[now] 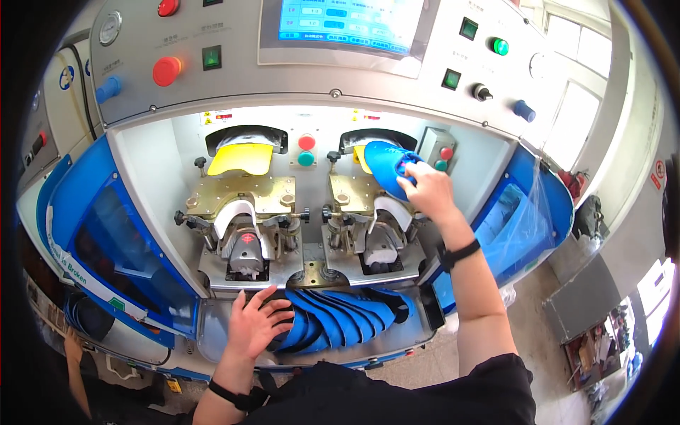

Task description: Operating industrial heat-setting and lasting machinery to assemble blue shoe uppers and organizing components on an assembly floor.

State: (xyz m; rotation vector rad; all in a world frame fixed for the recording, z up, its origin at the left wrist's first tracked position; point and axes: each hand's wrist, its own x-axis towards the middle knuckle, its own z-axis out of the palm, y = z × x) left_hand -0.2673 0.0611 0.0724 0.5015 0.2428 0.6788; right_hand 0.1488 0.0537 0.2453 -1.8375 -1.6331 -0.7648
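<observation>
My right hand (430, 190) is closed on a blue shoe upper (384, 161), its fingers curled at the opening. The upper is held tilted in front of the machine's right station, partly covering a yellow flap there (360, 159). Below it sit a white U-shaped pad (394, 210) and a metal form (380, 244). My left hand (259, 322) is open, fingers spread, holding nothing. It hovers at the left end of a row of overlapping blue shoe uppers (340, 319) on the metal tray (212, 333). Whether the left fingers touch the row, I cannot tell.
The left station has a yellow flap (242, 159), white pad (234, 214) and metal form (246, 248). Blue guard doors (124, 244) flank the bay. Above is a panel with a screen (347, 25) and red button (167, 71). Another person's arm (74, 358) shows lower left.
</observation>
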